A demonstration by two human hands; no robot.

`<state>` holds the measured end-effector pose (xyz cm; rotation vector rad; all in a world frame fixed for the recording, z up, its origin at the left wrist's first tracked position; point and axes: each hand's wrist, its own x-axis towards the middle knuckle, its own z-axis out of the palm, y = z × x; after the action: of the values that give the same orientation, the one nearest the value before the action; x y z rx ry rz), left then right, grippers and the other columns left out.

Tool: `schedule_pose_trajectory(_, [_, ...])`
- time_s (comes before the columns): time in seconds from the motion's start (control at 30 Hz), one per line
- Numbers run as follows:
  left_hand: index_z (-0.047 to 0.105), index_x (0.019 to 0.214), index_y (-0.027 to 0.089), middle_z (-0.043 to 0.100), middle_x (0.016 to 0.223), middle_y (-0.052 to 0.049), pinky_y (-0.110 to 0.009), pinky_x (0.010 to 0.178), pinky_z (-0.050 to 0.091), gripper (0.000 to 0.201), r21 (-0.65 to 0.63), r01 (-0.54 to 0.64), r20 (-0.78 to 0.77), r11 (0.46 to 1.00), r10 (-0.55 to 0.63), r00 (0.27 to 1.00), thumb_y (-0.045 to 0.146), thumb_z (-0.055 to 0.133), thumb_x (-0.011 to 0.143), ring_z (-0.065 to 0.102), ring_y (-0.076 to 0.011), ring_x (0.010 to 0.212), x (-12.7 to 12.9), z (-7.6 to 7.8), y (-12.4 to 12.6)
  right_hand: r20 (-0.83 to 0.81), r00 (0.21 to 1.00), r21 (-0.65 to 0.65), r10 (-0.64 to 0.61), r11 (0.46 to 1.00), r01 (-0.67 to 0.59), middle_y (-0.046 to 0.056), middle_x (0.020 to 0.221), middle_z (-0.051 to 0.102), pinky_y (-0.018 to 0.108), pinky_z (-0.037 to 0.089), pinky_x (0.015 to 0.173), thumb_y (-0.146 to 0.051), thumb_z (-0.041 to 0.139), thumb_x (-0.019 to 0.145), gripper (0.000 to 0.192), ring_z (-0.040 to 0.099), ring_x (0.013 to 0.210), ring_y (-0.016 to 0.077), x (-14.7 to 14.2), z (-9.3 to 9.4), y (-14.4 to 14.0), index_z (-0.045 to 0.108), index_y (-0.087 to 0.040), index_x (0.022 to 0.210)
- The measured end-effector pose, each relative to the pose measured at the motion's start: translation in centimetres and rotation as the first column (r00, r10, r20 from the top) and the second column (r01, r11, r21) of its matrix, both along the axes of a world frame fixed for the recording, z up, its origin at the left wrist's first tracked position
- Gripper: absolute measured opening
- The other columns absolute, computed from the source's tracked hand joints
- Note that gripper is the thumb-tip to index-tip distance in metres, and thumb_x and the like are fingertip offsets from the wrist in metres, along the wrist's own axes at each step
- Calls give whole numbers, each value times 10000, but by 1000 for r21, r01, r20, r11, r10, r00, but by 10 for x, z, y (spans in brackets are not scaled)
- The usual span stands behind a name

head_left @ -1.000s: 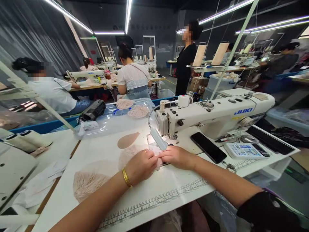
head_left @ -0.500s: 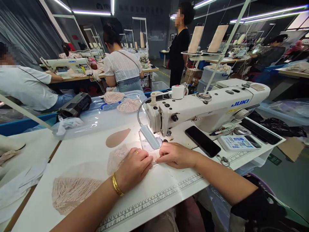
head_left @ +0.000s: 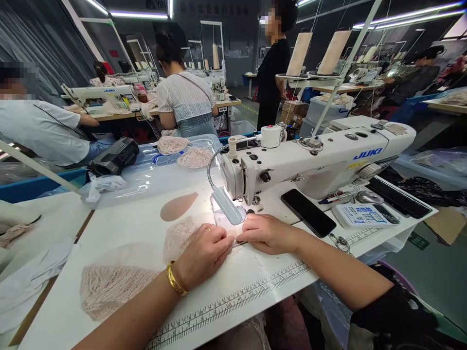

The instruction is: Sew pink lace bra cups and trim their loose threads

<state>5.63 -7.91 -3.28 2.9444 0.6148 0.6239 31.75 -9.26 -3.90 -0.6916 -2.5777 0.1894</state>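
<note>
In front of the white sewing machine (head_left: 314,155), my left hand (head_left: 206,250), with a ring and a gold bangle, is closed on the edge of a pale pink lace piece (head_left: 177,238). The lace spreads flat to the left of that hand. My right hand (head_left: 268,236) is closed on the fabric edge just below the machine's lamp (head_left: 228,206). Both sets of fingertips nearly meet there, and they hide most of the edge between them. A tan teardrop-shaped piece (head_left: 178,206) lies behind the lace. Nearer me on the left is a larger knitted lace piece (head_left: 113,287).
A black phone (head_left: 308,211) and a white-and-blue box (head_left: 365,215) lie right of my right hand. A printed ruler (head_left: 233,304) runs along the table's front edge. More lace pieces (head_left: 195,157) rest on clear plastic behind. Co-workers sit or stand beyond.
The view has shifted slightly. Both hands stay at almost the same spot on the fabric, fingertips still close together.
</note>
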Motion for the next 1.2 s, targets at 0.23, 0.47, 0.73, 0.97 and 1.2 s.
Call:
schedule_pose_trajectory(0.23, [628,1187,202,733,1184,-68,-405,868,426,232,43,31,31,999,-32,999,135,502,1003,608,-201,879,2,-2,8,27,995,13,-94,996,93,40,815,578,291,370,688,-89,481,932,267,441,789,194,-5,-1,0,691,-183,1068])
schedule_pose_trajectory(0.47, [698,1028,219,695,813,-32,-386,809,414,233,90,2,10,996,-3,1000,192,468,1007,590,-208,775,10,1,27,43,971,14,-237,972,237,19,797,525,288,330,642,-73,508,867,232,406,719,179,-7,-8,5,686,-201,945])
schedule_pose_trajectory(0.73, [674,849,201,700,856,-32,-410,864,387,255,51,-15,-40,999,17,999,206,470,1003,604,-223,848,15,3,46,-10,937,54,-349,935,349,20,793,521,284,244,584,-40,491,825,236,379,706,180,-10,-15,12,638,-205,910])
schedule_pose_trajectory(0.97, [677,836,203,721,906,-31,-406,876,386,235,29,-29,-36,999,30,999,194,499,989,631,-221,889,17,4,48,-14,928,67,-372,926,372,15,776,502,291,232,581,-54,491,838,231,368,689,181,-9,-17,13,628,-216,931])
schedule_pose_trajectory(1.2, [672,830,212,697,884,-35,-406,884,399,223,21,-61,-67,998,62,996,175,502,969,597,-227,868,17,10,47,-5,923,24,-384,923,384,4,730,489,280,273,601,-54,496,836,175,384,692,177,-6,-17,12,576,-209,829])
